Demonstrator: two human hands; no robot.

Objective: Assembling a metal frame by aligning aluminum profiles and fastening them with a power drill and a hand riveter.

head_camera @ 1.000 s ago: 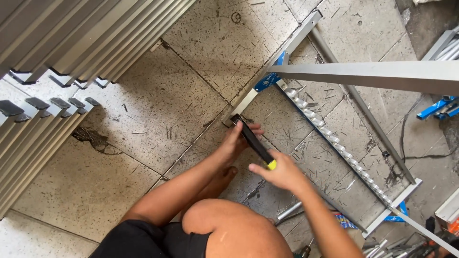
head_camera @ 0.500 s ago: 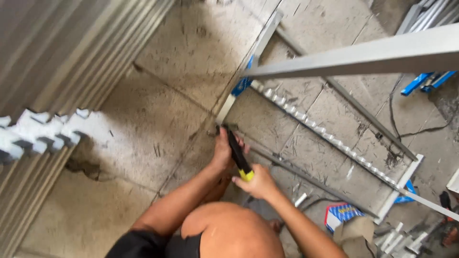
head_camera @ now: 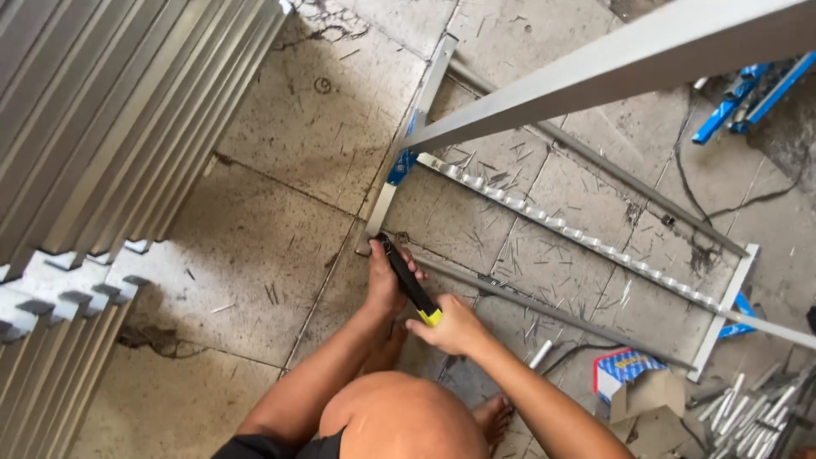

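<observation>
Low in the middle of the frame, both hands work on 1 tool [head_camera: 409, 279], a black bar with a yellow end that slants from upper left to lower right. The left hand [head_camera: 387, 280] curls its fingers around the tool's upper part, pressed together against it, right at the bottom end of a metal frame rail [head_camera: 381, 208]. The right hand [head_camera: 455, 327] grips the yellow end, fingers closed around it. The tool's black tip meets the rail's lower corner, where the floor [head_camera: 255, 238] tiles join.

The frame [head_camera: 578, 238] lies flat across the centre and right: 2 end rails, a toothed bar [head_camera: 544, 217] and plain rods between them, with blue clamps [head_camera: 399, 166] at the corners. A long grey profile [head_camera: 612, 64] crosses the upper right above it. Stacked metal profiles [head_camera: 102, 153] fill the left side.

At lower right, an open cardboard box [head_camera: 650, 408] sits beside a small blue-and-white box [head_camera: 625, 367]; what the cardboard one holds cannot be made out. Short metal pieces [head_camera: 756, 408] lie loose just right of it. A bare foot [head_camera: 493, 416] rests on the floor at bottom centre.
</observation>
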